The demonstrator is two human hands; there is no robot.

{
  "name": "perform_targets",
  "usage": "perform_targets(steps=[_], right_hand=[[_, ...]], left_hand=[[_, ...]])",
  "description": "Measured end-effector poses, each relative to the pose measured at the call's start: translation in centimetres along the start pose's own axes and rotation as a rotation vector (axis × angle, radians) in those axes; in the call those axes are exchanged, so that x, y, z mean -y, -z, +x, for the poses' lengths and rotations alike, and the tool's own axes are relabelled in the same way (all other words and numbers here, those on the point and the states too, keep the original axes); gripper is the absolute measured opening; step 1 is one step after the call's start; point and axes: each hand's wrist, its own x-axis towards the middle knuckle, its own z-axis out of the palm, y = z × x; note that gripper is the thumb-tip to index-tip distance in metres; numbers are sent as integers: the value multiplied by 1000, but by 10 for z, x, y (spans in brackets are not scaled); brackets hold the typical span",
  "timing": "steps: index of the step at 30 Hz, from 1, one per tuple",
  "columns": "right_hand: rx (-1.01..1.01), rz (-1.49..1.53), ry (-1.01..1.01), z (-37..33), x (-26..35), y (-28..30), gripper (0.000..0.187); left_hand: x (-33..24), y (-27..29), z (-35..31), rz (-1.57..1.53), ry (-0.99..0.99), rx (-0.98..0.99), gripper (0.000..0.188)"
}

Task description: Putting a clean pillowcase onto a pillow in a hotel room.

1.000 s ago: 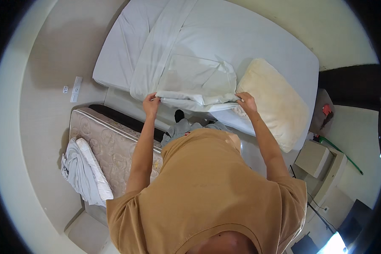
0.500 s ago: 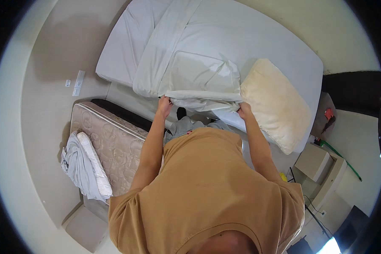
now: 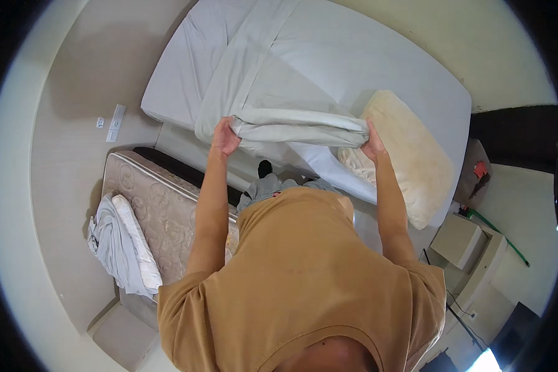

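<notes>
Between my hands stretches a white pillowcase (image 3: 301, 127), raised above the near edge of the bed and seen mostly along its folded opening. My left hand (image 3: 227, 137) grips its left end, with the fingers partly hidden in the cloth. At the other end my right hand (image 3: 373, 144) is closed on the fabric, thumb upward. A bare, yellowed pillow (image 3: 415, 158) lies on the bed just right of my right hand, and the pillowcase's right end overlaps the view of it. Under both spreads a pale sheet on the bed (image 3: 353, 59).
A folded band of sheet (image 3: 235, 68) crosses the bed's left part. At left, a beige quilted mattress (image 3: 158, 214) carries a crumpled grey cloth (image 3: 116, 248). A wall stands beyond the bed; a cabinet (image 3: 462, 239) and a green rod (image 3: 502, 232) are at right.
Both hands have risen and moved farther apart, lifting the pillowcase off the bed. Its panel, which lay flat on the sheet, now hangs as a narrow bunched strip. The pillow has barely shifted.
</notes>
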Motion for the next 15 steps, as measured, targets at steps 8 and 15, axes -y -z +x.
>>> perform_targets(steps=[8,15], right_hand=[[-541,-920,378,38,35,-67,37],[-742,-1010,850,40,95,-91,36]], left_hand=[[-52,-21,67,641,-416,-402,37],[-120,-96,50,811,-522,-313,46]])
